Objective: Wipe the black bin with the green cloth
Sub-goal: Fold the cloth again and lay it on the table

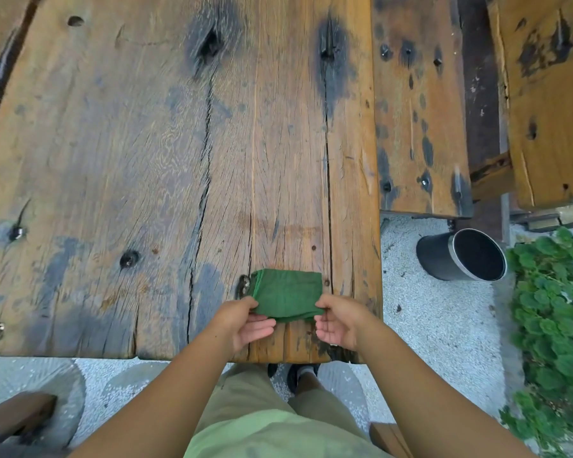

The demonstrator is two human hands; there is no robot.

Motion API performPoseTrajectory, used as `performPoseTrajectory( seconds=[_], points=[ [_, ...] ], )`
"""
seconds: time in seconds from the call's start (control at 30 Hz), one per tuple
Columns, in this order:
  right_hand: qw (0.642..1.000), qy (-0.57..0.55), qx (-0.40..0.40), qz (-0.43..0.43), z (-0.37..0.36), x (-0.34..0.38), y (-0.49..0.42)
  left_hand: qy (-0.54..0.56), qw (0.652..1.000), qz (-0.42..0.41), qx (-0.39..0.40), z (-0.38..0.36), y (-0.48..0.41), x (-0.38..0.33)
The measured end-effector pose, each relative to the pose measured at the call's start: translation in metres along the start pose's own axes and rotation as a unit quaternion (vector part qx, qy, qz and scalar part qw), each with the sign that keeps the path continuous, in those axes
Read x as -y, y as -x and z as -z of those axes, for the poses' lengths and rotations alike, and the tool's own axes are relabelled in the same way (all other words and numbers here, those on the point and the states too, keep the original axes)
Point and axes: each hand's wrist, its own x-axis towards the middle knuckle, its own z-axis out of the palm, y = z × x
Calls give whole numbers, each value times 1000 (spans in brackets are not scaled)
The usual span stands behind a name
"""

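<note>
A folded green cloth (287, 294) lies near the front edge of a worn wooden table (146, 160). My left hand (245, 320) pinches its near left corner and my right hand (336, 320) pinches its near right corner, thumbs on top. The black bin (462, 256), round with a silver rim, stands on the gravel ground to the right of the table, well apart from both hands, its open mouth facing me.
A wooden bench (417, 110) runs along the table's right side, with another plank (549, 94) beyond it. Green leafy plants (556, 309) grow at the right edge next to the bin. A dark wooden piece (14, 418) sits at the bottom left.
</note>
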Motion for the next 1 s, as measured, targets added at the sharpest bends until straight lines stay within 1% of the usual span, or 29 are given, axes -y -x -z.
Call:
performPoseTrajectory(
  seconds=[0.17,0.27,0.33,0.43,0.5,0.57,0.67,0.73,0.77,0.83,0.93,1.0],
  points=[
    [990,-117,70,37,-3,4,1,18,996,80,26,-8,7,-4],
    [973,-192,123,22,-5,1,2,110,985,115,63,-13,5,1],
    [969,-199,146,17,-6,-3,1,165,975,118,86,-16,4,6],
    [970,-182,159,11,-5,-8,0,217,969,87,78,-20,0,10],
    [972,-178,153,3,-3,-11,-2,224,970,68,67,-21,1,10],
    [979,-155,135,6,-1,-13,-4,201,977,55,39,-19,3,9],
    [991,-80,108,13,2,-13,-6,135,989,19,-52,-12,6,6],
    [995,-37,96,15,2,-11,-6,91,989,-45,-105,-12,8,2],
    [995,-27,91,22,2,-9,-6,68,988,-87,-111,-12,8,-1],
    [994,-47,83,49,1,-3,-6,31,984,-154,-87,-16,13,-13],
    [987,-109,64,95,0,13,-8,8,982,-185,-37,-25,18,-39],
    [982,-141,63,111,-1,28,-10,-3,978,-206,-23,-32,18,-60]
  ],
)
